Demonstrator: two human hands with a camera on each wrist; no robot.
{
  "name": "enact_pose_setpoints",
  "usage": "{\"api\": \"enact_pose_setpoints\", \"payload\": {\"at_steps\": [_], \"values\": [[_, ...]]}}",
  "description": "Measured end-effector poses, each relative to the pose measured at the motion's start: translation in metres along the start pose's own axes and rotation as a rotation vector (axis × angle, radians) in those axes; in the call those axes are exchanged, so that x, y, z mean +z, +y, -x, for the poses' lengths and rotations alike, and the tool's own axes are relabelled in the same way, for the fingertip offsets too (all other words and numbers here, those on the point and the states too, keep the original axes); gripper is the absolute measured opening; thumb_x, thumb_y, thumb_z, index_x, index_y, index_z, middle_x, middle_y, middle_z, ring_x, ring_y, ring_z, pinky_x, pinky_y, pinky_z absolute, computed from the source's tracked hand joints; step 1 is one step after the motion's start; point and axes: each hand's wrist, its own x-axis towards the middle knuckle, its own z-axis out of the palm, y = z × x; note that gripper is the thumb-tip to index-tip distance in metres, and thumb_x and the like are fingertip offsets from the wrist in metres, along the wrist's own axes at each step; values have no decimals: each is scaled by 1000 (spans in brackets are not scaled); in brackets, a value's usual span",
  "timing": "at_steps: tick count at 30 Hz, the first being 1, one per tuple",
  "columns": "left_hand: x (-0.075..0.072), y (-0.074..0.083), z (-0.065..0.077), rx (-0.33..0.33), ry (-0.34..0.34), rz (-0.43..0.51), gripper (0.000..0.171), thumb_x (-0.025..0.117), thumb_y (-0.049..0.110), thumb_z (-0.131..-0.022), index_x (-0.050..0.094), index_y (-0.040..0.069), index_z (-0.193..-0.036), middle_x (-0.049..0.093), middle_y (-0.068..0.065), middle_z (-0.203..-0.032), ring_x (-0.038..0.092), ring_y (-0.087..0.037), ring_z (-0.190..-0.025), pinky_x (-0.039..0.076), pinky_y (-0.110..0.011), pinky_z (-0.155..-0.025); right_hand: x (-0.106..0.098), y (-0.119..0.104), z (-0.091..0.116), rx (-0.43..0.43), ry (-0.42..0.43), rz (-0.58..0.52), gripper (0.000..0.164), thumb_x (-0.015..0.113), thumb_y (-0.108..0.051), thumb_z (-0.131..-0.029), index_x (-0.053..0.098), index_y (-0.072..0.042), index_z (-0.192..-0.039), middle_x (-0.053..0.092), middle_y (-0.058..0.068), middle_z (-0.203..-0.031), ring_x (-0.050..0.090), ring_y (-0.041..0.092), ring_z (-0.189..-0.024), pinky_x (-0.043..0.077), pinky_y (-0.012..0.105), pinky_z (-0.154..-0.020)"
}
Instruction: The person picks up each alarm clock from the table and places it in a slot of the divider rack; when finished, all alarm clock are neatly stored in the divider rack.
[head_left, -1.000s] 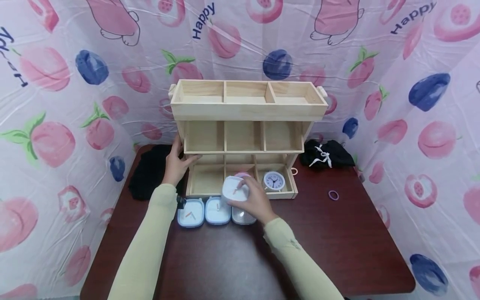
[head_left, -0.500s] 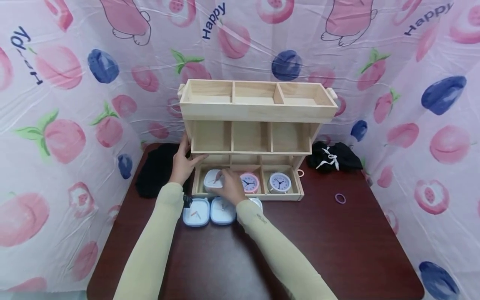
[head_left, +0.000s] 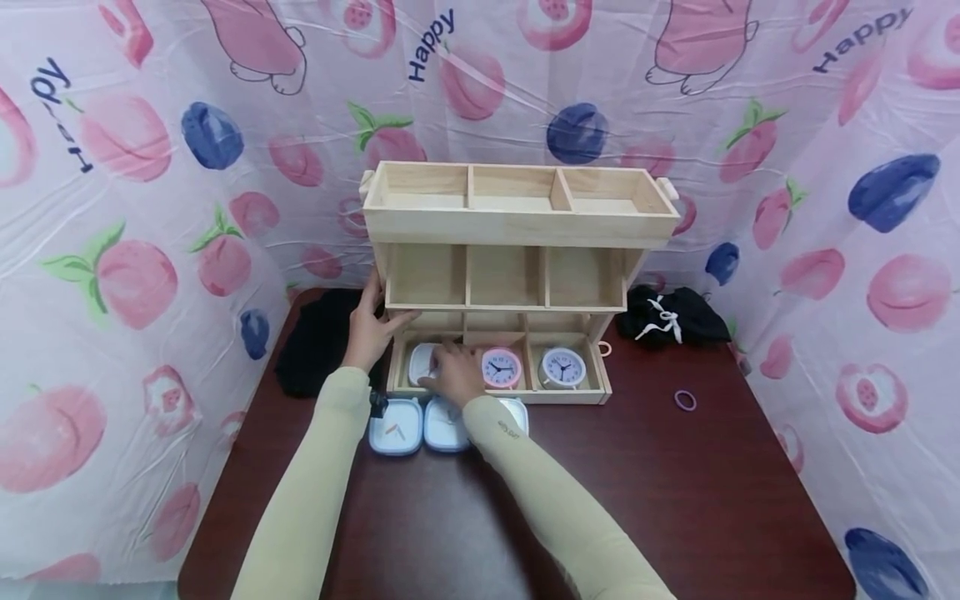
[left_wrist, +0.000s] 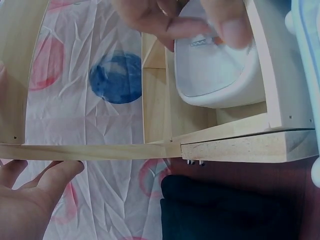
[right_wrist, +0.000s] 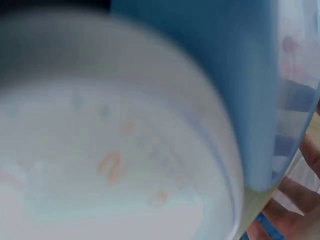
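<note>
My right hand holds a white square alarm clock in the bottom-left compartment of a tiered wooden box. In the left wrist view, its thumb and fingers lie over the face of this white clock. My left hand grips the box's left side, thumb along the middle tier's lower edge. A pink round clock and a white round clock occupy the other bottom compartments. Light blue square clocks lie before the box. A blurred white clock face fills much of the right wrist view.
Black cloth lies left of the box, and a black pouch with white string lies right of it. A small purple ring is on the dark table. Fruit-patterned cloth hangs behind.
My right hand has carried the white square clock from above the front row, leftward and down into the bottom-left compartment. My left hand has stayed at the box's side. The view has shifted slightly.
</note>
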Motion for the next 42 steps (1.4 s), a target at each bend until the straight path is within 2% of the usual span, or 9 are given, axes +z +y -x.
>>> {"api": "enact_pose_setpoints", "payload": {"at_steps": [6,10,14,19,23,27,33,38,42], "values": [[-4,-2,2,-2,1,-20,108,86,24,-92,15,54,-168,40,-14,-170,40,-36,-157,43,-62,-123,-16,2,15,-106,24,-69,34,84,-46,-91,79,-16,-106,63,14,-151,53,38,-147,39,58,-122],[-9,-2,1,-4,0,-32,108,86,22,-93,15,53,-168,41,-15,-170,39,-38,-157,42,-64,-122,-37,2,38,-135,82,-149,33,83,-39,-93,80,-11,-110,70,17,-136,61,37,-132,46,53,-117],[-10,0,-1,-8,-5,-34,109,85,19,-93,14,50,-169,41,-16,-170,39,-38,-158,42,-62,-123,-59,14,66,-122,101,-177,31,85,-35,-91,80,-8,-105,72,11,-109,65,30,-108,54,48,-101],[-10,1,-2,-11,-9,-30,109,85,20,-93,14,50,-170,39,-15,-171,38,-37,-158,42,-60,-124,-72,41,100,-57,55,-129,38,90,-36,-85,79,-9,-109,69,11,-108,62,30,-107,55,49,-97],[-9,2,-2,-16,-7,-33,108,85,20,-93,14,51,-169,39,-16,-171,38,-36,-158,42,-59,-124,-73,62,123,-9,18,-78,63,97,-43,-75,76,-11,-124,66,15,-119,61,34,-112,55,52,-100],[-7,1,-2,-19,-12,-33,110,85,19,-93,13,50,-170,40,-17,-171,38,-36,-159,41,-59,-125,-72,76,143,33,-23,-89,83,102,-45,-65,71,-13,-135,62,19,-127,60,39,-115,55,55,-100],[-4,1,-1,-23,-7,-23,109,86,20,-93,14,50,-169,40,-16,-170,38,-36,-158,42,-59,-124,-59,91,159,54,-67,-122,107,106,-41,-60,58,-16,-152,57,16,-140,61,40,-123,58,57,-101],[-2,0,-1,-28,-4,-24,109,86,20,-93,14,52,-169,42,-16,-170,39,-35,-158,43,-57,-124,-47,97,163,61,-61,-188,109,105,-37,-65,52,-17,-157,52,15,-151,61,39,-131,57,56,-107],[-1,0,-1,-30,-6,-19,109,85,20,-93,14,53,-168,40,-14,-171,38,-35,-159,43,-58,-123,-43,100,162,56,-25,-257,100,104,-31,-68,54,-14,-153,51,10,-155,63,35,-133,56,53,-111]]}}
